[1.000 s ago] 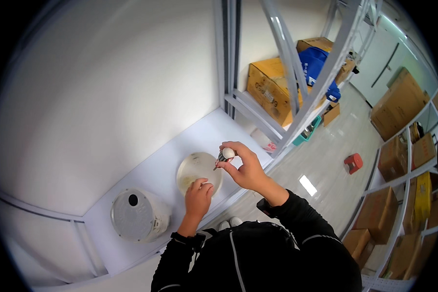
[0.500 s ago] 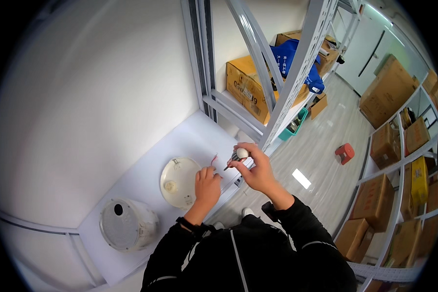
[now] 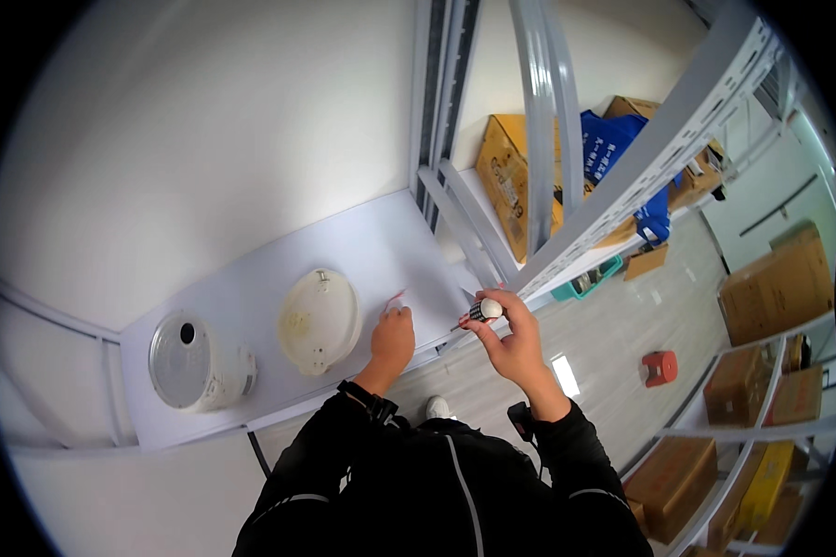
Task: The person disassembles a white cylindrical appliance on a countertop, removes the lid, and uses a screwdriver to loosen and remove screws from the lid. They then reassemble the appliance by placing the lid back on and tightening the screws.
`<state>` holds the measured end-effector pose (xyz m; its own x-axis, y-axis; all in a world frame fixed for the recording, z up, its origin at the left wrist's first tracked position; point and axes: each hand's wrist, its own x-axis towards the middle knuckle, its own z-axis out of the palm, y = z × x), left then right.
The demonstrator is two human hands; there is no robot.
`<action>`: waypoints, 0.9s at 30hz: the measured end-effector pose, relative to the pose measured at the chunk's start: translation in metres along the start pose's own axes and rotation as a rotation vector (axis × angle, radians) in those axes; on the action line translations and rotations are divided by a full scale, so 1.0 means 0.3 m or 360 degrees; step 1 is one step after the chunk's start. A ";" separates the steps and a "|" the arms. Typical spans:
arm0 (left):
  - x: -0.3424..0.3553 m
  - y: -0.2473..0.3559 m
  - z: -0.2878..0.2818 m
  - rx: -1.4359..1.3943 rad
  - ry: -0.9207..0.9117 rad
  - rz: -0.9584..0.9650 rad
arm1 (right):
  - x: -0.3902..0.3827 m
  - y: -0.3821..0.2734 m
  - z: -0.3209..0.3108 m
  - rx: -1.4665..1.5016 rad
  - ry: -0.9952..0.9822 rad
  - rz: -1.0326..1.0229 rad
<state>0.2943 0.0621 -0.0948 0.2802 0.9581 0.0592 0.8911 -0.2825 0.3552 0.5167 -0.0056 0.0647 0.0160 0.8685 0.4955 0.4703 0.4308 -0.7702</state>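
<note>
In my right hand (image 3: 508, 341) is a short tool (image 3: 483, 312) like a screwdriver, with a black-and-white striped grip, a white rounded end and a thin dark tip pointing left. It is held above the shelf's front edge. My left hand (image 3: 394, 341) is over the white shelf board (image 3: 409, 243), its fingers closed beside a thin reddish piece (image 3: 396, 298). Whether they grip it is hidden. Left of that hand lies a shallow, round, off-white lid (image 3: 330, 320) with a yellowish patch. A white bucket (image 3: 215, 367) with a dark round hole in its top stands farther left.
Metal uprights (image 3: 437, 111) and a slotted rack post (image 3: 659, 167) rise beyond my hands. Past them are a yellow-brown carton (image 3: 506, 176), a blue bag (image 3: 608, 144) and a teal bin (image 3: 587, 281). A red stool (image 3: 659, 369) stands on the floor; cartons (image 3: 673, 478) fill the right rack.
The view has turned, so the shelf and rack appear shifted. My left hand is slightly farther from the lid. The right hand still holds the tool, now farther from the left hand.
</note>
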 end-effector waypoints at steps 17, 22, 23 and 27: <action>-0.170 0.009 -0.207 -0.0199 0.1004 0.0036 | 0.130 0.030 0.032 0.0614 -0.0384 -0.0147; -0.324 -0.187 -0.188 -0.0261 0.1226 -0.0951 | 0.170 -0.028 0.114 0.0690 -0.0589 -0.0100; -0.339 -0.210 -0.187 -0.0355 0.1275 -0.1192 | 0.174 -0.031 0.138 0.0681 -0.0633 -0.0110; -0.380 -0.289 -0.189 -0.0619 0.0999 -0.1317 | 0.175 -0.068 0.230 0.0666 -0.0730 -0.0160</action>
<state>0.1650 -0.0199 -0.0795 -0.6786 0.7288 0.0915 0.5158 0.3841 0.7658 0.4470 0.0482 0.0787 -0.4344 0.7955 0.4225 0.0634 0.4949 -0.8666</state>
